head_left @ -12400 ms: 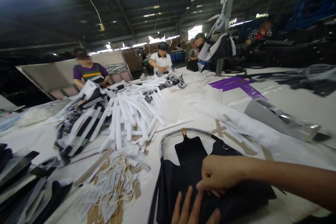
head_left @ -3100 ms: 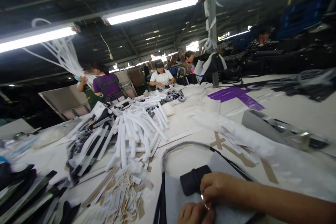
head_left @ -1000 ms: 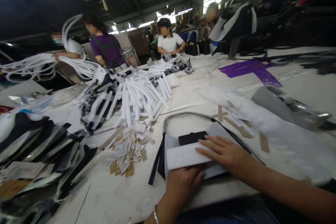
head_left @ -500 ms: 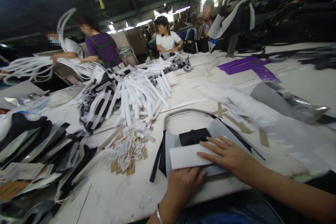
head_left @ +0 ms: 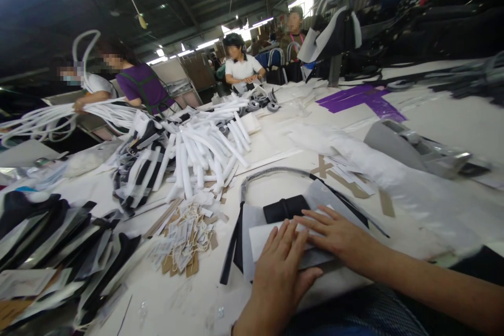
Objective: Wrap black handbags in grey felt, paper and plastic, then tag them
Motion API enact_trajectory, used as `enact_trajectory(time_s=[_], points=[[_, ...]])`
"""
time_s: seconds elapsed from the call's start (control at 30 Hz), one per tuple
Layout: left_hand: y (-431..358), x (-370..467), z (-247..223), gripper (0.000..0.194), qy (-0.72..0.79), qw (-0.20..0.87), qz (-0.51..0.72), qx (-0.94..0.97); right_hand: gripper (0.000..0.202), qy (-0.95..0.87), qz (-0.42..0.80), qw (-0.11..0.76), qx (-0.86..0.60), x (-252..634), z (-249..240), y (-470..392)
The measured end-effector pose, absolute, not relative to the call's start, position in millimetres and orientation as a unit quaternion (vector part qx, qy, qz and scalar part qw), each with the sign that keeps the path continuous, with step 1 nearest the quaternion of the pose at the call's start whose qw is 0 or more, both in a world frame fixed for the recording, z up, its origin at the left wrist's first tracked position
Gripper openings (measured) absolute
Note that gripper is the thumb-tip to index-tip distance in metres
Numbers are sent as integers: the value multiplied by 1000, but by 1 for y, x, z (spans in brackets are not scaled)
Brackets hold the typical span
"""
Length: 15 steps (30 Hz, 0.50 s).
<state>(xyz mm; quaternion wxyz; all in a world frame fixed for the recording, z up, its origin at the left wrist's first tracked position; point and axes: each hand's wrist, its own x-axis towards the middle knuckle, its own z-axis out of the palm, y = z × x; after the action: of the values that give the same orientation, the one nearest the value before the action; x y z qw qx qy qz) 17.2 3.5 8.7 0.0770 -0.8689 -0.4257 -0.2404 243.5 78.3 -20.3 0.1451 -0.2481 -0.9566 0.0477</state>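
Looks like a flattening step: left hand (head_left: 275,275) and right hand (head_left: 340,236) are both open, fingers a bit spread, palms down on the white strip (head_left: 259,239) over the black bag (head_left: 238,253) on the table (head_left: 185,307). Next move probably wants light, even pressure so nothing skews

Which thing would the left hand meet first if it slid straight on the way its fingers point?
Most likely the black folded piece, just ahead of the left hand and past the white strip; this one view leaves the exact gap unclear.
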Motion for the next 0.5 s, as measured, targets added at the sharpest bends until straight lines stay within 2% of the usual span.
enact_trajectory(time_s=[0.07,0.13,0.23,0.3,0.4,0.5], points=[[8,20,-9,87,-442,91,-182,-874,58,-953,84,147,-252,245,-22,81],[8,21,-25,95,-453,112,-159,-870,61,-944,131,167,-253,249,-20,83],[5,21,-36,91,-456,137,-156,-866,61,-918,185,238,-256,259,-11,78],[3,21,-39,84,-459,150,-160,-861,53,-910,190,273,-247,267,-1,69],[2,22,-41,75,-464,166,-167,-854,38,-914,160,288,-238,278,14,54],[1,22,-42,74,-466,169,-177,-850,36,-903,108,325,-259,281,28,56]])
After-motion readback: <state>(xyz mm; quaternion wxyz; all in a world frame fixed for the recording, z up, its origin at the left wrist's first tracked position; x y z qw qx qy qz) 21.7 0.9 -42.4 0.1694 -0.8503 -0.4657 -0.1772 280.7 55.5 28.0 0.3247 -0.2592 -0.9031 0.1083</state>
